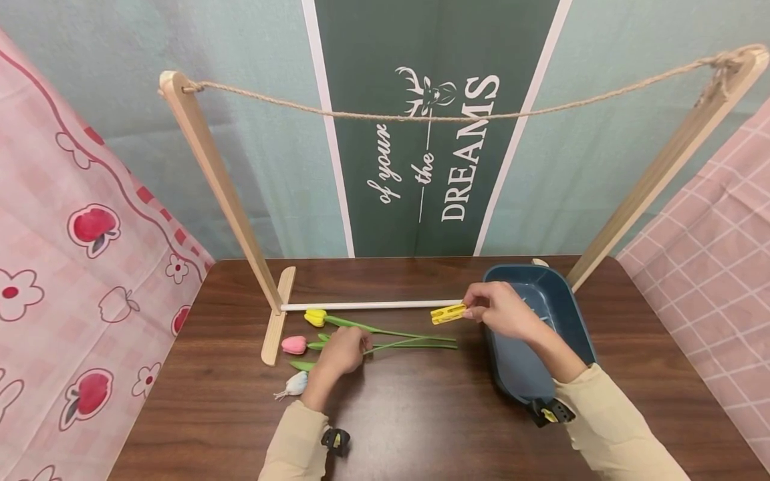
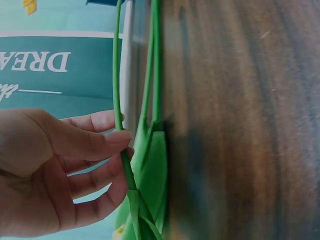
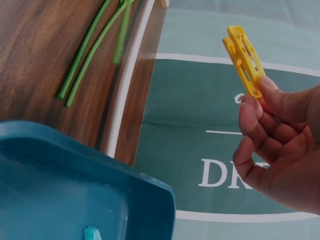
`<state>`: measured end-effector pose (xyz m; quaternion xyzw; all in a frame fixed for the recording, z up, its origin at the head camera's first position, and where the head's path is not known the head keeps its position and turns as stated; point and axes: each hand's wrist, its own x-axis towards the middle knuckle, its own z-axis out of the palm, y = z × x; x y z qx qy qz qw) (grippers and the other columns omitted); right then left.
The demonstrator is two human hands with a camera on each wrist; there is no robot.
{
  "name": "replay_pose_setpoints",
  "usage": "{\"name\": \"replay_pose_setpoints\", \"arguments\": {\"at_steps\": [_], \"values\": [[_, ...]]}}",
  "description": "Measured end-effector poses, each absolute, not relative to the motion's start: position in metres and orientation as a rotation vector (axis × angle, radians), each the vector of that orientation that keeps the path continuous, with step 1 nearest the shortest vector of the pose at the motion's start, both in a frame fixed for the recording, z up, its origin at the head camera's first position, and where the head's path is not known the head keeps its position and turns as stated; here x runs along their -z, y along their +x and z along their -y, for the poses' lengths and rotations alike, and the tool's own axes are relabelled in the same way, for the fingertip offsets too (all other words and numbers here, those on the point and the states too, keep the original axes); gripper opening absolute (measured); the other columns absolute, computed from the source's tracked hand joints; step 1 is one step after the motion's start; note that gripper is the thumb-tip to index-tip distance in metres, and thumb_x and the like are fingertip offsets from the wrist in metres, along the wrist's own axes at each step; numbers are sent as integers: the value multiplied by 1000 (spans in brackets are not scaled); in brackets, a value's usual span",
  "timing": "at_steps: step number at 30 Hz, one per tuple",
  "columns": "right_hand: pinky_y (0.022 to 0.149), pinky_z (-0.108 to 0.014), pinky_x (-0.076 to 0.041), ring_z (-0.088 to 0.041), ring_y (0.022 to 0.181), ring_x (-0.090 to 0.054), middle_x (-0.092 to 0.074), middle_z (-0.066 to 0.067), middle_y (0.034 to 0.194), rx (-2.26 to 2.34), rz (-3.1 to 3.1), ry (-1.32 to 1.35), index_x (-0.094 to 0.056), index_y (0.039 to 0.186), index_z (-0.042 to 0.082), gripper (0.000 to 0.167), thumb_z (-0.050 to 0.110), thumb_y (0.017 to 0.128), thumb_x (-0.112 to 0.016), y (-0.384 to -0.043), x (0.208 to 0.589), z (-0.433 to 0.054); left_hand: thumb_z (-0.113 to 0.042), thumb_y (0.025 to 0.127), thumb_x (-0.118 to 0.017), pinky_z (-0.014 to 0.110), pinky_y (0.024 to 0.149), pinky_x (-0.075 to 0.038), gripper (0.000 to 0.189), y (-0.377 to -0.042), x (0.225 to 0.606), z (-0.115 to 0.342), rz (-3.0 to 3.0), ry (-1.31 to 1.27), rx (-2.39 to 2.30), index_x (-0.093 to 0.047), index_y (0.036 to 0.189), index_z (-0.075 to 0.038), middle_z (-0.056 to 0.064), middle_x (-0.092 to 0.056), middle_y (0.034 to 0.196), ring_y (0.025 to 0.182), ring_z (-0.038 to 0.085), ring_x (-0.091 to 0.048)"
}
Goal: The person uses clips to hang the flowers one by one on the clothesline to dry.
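Observation:
My left hand [image 1: 345, 350] pinches a thin green tulip stem [image 2: 117, 90] between thumb and fingers, low over the table. A pale blue tulip [image 1: 296, 384] head shows just left of that hand, apparently on the held stem; the hand hides the join. Beside it lie a pink tulip [image 1: 294, 345] and a yellow tulip [image 1: 315, 317], their stems pointing right. My right hand [image 1: 502, 308] holds a yellow clothespin [image 3: 245, 61] by one end with thumb and fingertips, above the left rim of a blue basin [image 1: 492, 364].
A rope [image 1: 421, 119] sags between two wooden posts, the left post [image 1: 219, 187] and the right post [image 1: 662, 167]. A white rod [image 1: 373, 306] runs low along the table's back. Inside the basin lies a teal clothespin [image 3: 92, 233], partly cut off by the frame.

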<state>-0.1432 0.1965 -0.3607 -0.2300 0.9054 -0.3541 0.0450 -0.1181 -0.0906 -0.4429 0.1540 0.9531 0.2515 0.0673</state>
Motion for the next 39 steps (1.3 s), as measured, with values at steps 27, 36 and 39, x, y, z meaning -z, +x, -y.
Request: {"name": "replay_pose_setpoints", "arguments": {"at_steps": [27,36,39], "values": [[50,-24,-43,-11,57,-50,-56,1,65,1086,-2745,-706,-61,75,4,13,-8,76,-65,-139,357,-203,14,70,-64,29,59,-45,22,-127,385,97,-3041,483,-1113,-63,77,-6,0,-58,66,63,12,-53],[49,-24,-43,-12,56,-50,-56,0,65,1076,-2740,-699,-61,76,3,13,-9,76,-65,-139,357,-203,11,73,-66,29,60,-44,18,-130,362,94,-2986,394,-1228,-63,80,-5,0,-58,69,65,12,-55],[50,-24,-43,-11,56,-51,-57,1,65,1080,-2740,-710,-61,75,3,13,-10,75,-64,-139,356,-203,11,73,-65,28,59,-45,18,-130,357,94,-2975,367,-1258,-63,81,-4,1,-58,69,65,13,-55]]}}
